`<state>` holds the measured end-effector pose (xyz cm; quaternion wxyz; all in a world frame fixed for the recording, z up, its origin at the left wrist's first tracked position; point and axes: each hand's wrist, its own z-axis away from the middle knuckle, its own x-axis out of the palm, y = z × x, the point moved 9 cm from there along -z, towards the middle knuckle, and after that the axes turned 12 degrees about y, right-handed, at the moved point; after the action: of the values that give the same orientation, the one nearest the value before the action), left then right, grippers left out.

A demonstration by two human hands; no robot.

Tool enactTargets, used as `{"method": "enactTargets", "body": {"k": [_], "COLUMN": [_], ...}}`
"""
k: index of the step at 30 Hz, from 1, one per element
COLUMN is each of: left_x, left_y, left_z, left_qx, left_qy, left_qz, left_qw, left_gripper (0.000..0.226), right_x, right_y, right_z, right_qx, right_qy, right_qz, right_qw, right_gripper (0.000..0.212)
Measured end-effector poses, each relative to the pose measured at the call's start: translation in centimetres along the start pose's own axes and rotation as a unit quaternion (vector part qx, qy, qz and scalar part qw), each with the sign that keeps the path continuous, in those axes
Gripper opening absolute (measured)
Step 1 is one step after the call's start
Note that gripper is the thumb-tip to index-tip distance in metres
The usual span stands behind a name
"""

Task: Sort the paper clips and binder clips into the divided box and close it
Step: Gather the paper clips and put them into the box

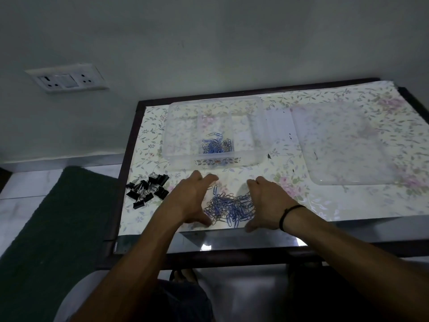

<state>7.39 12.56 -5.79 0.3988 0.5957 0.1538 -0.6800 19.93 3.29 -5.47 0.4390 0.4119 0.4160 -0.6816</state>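
On the floral cloth, left hand (193, 201) and right hand (267, 203), spread, flank wiry paper clips (229, 209).

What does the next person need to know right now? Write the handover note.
Left hand and right hand: both open, fingers spread, bracketing the paper clip pile on the table, holding nothing.
Divided box: open at the table's far side, with some paper clips already in its middle compartment.
Binder clips: black heap left of the left hand, none in the box.
Lid: lying flat to the right of the box.
Done: part of the paper clips sorted.
Left: the rest of the pile, all binder clips, then fit the lid.
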Motion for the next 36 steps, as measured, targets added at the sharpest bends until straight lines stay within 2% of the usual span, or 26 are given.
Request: {"method": "enactTargets", "body": {"k": [2, 5, 8, 11, 13, 17, 19, 21, 24, 30, 36], "left_x": [0.7, 1.4, 1.8, 1.8, 0.9, -0.3, 0.4, 0.9, 1.2, 1.3, 1.4], "left_y": [-0.7, 0.2, 2.0, 2.4, 1.6, -0.2, 0.1, 1.4, 3.2, 3.3, 2.2], "left_z": [0.1, -0.4, -0.8, -1.0, -1.0, -0.8, -0.6, -0.6, -0.8, -1.1, -0.8], "left_qx": [-0.043, -0.06, -0.045, -0.041, -0.049, -0.055, -0.062, -0.051, -0.03, -0.066, -0.123], "left_qy": [-0.012, 0.025, 0.06, 0.056, 0.047, 0.017, 0.003, 0.012, 0.046, 0.097, 0.089], "left_qz": [-0.017, 0.023, 0.063, 0.081, 0.083, 0.027, 0.032, 0.04, 0.065, 0.092, 0.171], "left_qw": [0.999, 0.998, 0.995, 0.994, 0.994, 0.998, 0.998, 0.998, 0.996, 0.989, 0.974], "left_gripper": [0.111, 0.084, 0.059, 0.05, 0.058, 0.089, 0.094, 0.09, 0.075, 0.036, 0.026], "right_x": [0.5, 0.8, 1.0, 1.0, 0.5, -0.2, 0.2, 0.5, 0.6, 0.3, 0.6], "right_y": [0.5, 0.5, -0.1, -0.6, -0.4, 0.4, -0.1, -0.9, -1.7, -1.7, -0.9], "right_z": [0.0, -0.7, -1.6, -2.2, -2.3, -1.4, -1.1, -1.2, -1.9, -2.9, -3.5], "right_qx": [0.034, 0.064, 0.056, 0.045, 0.04, 0.053, 0.051, 0.04, 0.018, 0.026, 0.063], "right_qy": [0.0, 0.034, 0.066, 0.073, 0.053, 0.013, 0.012, 0.034, 0.054, 0.117, 0.104], "right_qz": [0.007, -0.061, -0.102, -0.116, -0.103, -0.073, -0.057, -0.073, -0.104, -0.141, -0.177], "right_qw": [0.999, 0.996, 0.991, 0.99, 0.993, 0.996, 0.997, 0.996, 0.993, 0.983, 0.977], "right_gripper": [0.094, 0.085, 0.063, 0.051, 0.057, 0.094, 0.106, 0.107, 0.096, 0.051, 0.018]}}
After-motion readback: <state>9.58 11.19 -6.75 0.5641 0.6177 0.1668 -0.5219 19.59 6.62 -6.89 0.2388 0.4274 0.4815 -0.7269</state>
